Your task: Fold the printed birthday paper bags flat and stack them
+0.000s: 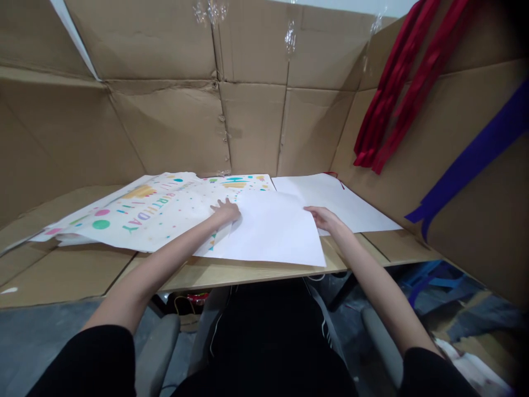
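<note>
A blank white paper sheet (275, 229) lies across the middle of the table, its front edge reaching over toward me. My right hand (324, 218) pinches this sheet at its right edge, thumb and fingers together. At the sheet's left side my left hand (227, 212) rests with fingers spread, over the border with the printed birthday paper (165, 212). That paper carries coloured dots and lettering and lies in a loose, slightly rumpled stack. Behind my right hand is another white sheet (351, 204), flat on the table, with a thin red cord (335, 177) at its back edge.
Cardboard walls (165, 127) enclose the table (248, 274) at the back and sides. Red ribbons (397, 99) and a blue-purple ribbon (471, 160) hang on the right. Grey chair armrests (159, 353) flank my lap below the table edge.
</note>
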A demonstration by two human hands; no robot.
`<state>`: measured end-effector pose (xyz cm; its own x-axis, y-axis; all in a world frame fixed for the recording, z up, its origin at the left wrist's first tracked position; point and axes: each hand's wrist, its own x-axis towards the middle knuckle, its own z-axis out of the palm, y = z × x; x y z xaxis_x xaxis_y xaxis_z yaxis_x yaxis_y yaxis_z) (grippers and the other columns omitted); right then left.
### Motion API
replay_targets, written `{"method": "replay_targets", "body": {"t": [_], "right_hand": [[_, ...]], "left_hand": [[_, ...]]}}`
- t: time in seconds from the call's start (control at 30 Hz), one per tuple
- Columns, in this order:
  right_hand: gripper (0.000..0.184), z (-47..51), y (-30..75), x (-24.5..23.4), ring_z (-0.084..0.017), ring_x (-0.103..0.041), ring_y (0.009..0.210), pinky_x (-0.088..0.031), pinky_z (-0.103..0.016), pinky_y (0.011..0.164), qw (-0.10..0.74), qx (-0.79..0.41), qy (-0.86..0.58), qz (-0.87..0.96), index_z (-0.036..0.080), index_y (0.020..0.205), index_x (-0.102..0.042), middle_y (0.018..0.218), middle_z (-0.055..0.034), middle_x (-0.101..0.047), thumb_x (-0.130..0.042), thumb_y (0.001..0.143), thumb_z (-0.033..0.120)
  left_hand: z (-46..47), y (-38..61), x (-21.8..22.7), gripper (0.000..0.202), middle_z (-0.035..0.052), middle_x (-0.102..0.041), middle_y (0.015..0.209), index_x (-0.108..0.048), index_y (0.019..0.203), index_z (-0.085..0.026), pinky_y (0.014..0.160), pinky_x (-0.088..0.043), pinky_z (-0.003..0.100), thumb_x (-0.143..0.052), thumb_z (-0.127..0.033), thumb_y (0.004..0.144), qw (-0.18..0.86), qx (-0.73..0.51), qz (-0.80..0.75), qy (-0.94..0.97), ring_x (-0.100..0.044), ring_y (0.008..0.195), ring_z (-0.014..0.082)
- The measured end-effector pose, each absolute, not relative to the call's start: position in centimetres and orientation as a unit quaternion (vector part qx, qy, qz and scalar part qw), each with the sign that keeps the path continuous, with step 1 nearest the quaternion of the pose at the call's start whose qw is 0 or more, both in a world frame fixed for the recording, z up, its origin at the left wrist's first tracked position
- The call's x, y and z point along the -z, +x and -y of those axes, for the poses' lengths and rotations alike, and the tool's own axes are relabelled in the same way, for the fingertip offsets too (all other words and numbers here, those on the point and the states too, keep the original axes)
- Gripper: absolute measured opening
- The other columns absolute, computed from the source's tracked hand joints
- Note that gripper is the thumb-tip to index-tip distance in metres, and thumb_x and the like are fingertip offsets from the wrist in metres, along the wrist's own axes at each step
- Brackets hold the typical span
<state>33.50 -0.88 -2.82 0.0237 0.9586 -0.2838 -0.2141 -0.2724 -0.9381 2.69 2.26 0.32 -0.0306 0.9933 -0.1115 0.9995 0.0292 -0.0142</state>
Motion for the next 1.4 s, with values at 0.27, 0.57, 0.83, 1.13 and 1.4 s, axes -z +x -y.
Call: {"method": "replay_targets", "body": {"t": [0.27, 0.57, 0.83, 1.13, 1.4], "right_hand": [[0.031, 0.1, 32.2, 3.3, -0.016, -0.064, 0.061, -0.054, -0.028, 0.065, 0.434, -0.573, -0.57, 0.398, 0.019, 0.082, -0.057, 0.069, -0.0007, -0.065, -0.06, 0.06, -0.002], [0.046, 2.4, 33.3, 0.4, -0.021, -0.067, 0.081, -0.056, -0.033, 0.073, 0.44, -0.558, -0.509, 0.485, 0.015, 0.109, -0.056, 0.099, -0.0101, -0.069, -0.059, 0.065, 0.002], [0.043, 4.2, 34.5, -0.1, -0.022, -0.067, 0.083, -0.056, -0.034, 0.074, 0.447, -0.579, -0.484, 0.481, 0.016, 0.109, -0.059, 0.1, -0.0098, -0.069, -0.061, 0.068, 0.006], [0.035, 2.9, 32.4, 2.2, -0.019, -0.067, 0.072, -0.054, -0.028, 0.067, 0.447, -0.59, -0.475, 0.475, 0.016, 0.099, -0.062, 0.089, -0.0069, -0.071, -0.062, 0.066, 0.005], [0.036, 0.9, 32.4, 1.9, -0.019, -0.066, 0.068, -0.053, -0.029, 0.066, 0.465, -0.552, -0.508, 0.469, 0.014, 0.093, -0.064, 0.084, -0.0056, -0.072, -0.058, 0.061, 0.0]], "left_hand": [[-1.3, 3.0, -0.6, 0.039, 0.0208, -0.054, 0.123, -0.062, 0.116, -0.01, 0.084, -0.047, 0.033, -0.046, -0.015, 0.08, -0.038, 0.048, -0.686, 0.725, -0.058, 0.106, 0.0283], [-2.5, 1.2, -6.2, 0.038, 0.0173, -0.065, 0.107, -0.068, 0.102, -0.013, 0.074, -0.048, 0.031, -0.044, -0.031, 0.079, -0.025, -0.009, -0.668, 0.744, -0.062, 0.096, 0.0285], [-1.1, 0.8, -8.5, 0.039, 0.0141, -0.067, 0.102, -0.071, 0.1, -0.016, 0.078, -0.046, 0.033, -0.041, -0.032, 0.081, -0.082, -0.036, -0.604, 0.792, -0.061, 0.095, 0.0281], [-2.3, 3.5, -4.1, 0.035, 0.02, -0.064, 0.107, -0.071, 0.097, -0.013, 0.079, -0.047, 0.036, -0.046, -0.028, 0.076, -0.035, 0.107, -0.55, 0.828, -0.061, 0.097, 0.0312], [-2.2, 2.3, -4.8, 0.034, 0.0168, -0.066, 0.104, -0.071, 0.091, -0.014, 0.074, -0.047, 0.033, -0.044, -0.028, 0.076, 0.0, 0.095, -0.574, 0.814, -0.062, 0.093, 0.0295]]}}
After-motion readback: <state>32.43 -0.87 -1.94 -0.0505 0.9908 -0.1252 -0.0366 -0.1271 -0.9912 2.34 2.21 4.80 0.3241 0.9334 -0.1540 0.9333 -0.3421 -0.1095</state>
